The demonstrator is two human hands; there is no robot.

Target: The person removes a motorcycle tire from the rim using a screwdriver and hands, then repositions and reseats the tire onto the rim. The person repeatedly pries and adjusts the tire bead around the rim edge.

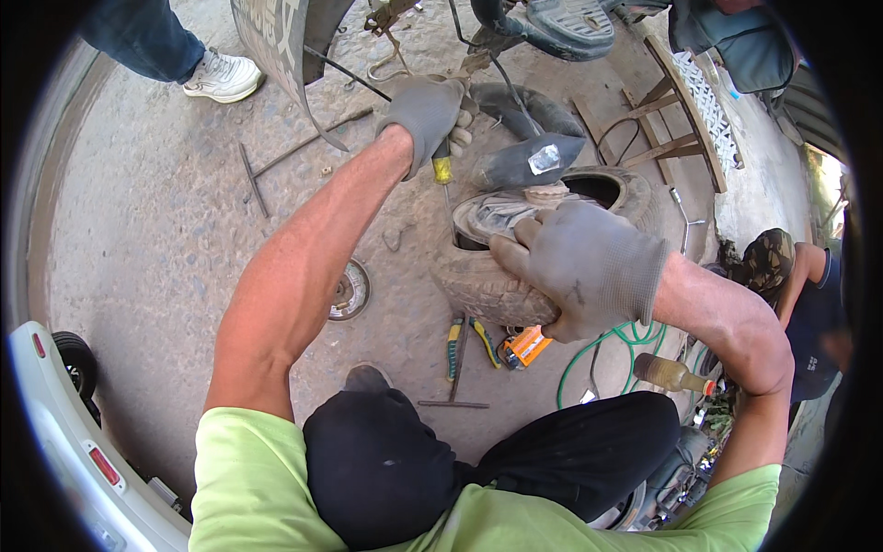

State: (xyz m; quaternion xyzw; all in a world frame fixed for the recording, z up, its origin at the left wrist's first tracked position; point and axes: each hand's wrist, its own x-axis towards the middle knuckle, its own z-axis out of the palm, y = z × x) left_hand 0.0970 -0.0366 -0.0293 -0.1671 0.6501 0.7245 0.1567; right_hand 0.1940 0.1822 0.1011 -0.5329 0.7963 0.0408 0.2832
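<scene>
Grey gloves cover both of my hands. My left hand (428,124) is closed round the top of a yellow-and-black screwdriver (442,170), whose shaft points down toward the left side of a worn tire (487,290). My right hand (579,267) grips the front of the tire, thumb and fingers over its sidewall. A crumpled insert or rim part (487,216) sits in the tire's opening, partly hidden by that hand. Just behind lies a black inner tube (515,166) with a silver patch.
T-handle wrenches (248,179), a brake drum (349,293), pliers (455,345), an orange box (526,348), green hose (575,363), a bottle (671,375) and a wooden frame (676,120) surround me. A white vehicle (92,460), another person's shoe (223,76) and a person (809,322) flank the workspace.
</scene>
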